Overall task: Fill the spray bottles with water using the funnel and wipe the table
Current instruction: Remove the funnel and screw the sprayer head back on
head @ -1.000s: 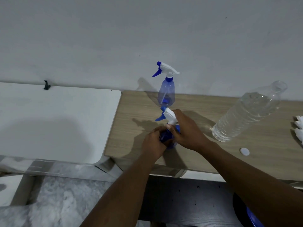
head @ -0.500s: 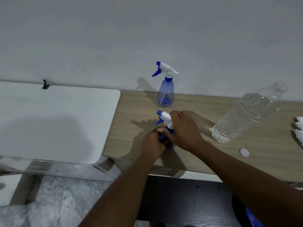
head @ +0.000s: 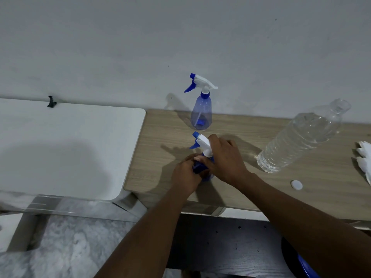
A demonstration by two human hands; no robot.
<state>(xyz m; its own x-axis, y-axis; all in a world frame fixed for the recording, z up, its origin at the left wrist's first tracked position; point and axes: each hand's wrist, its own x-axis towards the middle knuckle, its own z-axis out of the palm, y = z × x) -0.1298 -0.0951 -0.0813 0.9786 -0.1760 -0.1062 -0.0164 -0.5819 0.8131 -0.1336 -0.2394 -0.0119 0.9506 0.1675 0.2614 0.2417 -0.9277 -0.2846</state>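
A blue spray bottle [head: 201,147] with a white trigger head stands near the front of the wooden table [head: 160,149]. My left hand [head: 185,174] wraps its body. My right hand [head: 225,157] grips its neck just under the trigger head, nozzle pointing left. A second blue spray bottle [head: 201,109] stands upright behind it, near the wall, untouched. A large clear water bottle [head: 301,137] stands uncapped to the right, and its white cap [head: 296,185] lies on the table in front of it. No funnel is visible.
A white table [head: 66,149] adjoins the wooden one on the left. White tissue or cloth [head: 364,159] lies at the right edge. A blue-rimmed round object [head: 301,261] sits on the floor at lower right. The wall runs close behind the bottles.
The trigger head has dropped slightly lower toward the bottle and turned a little between my hands. Both hands stay on the near spray bottle. Nothing else has moved.
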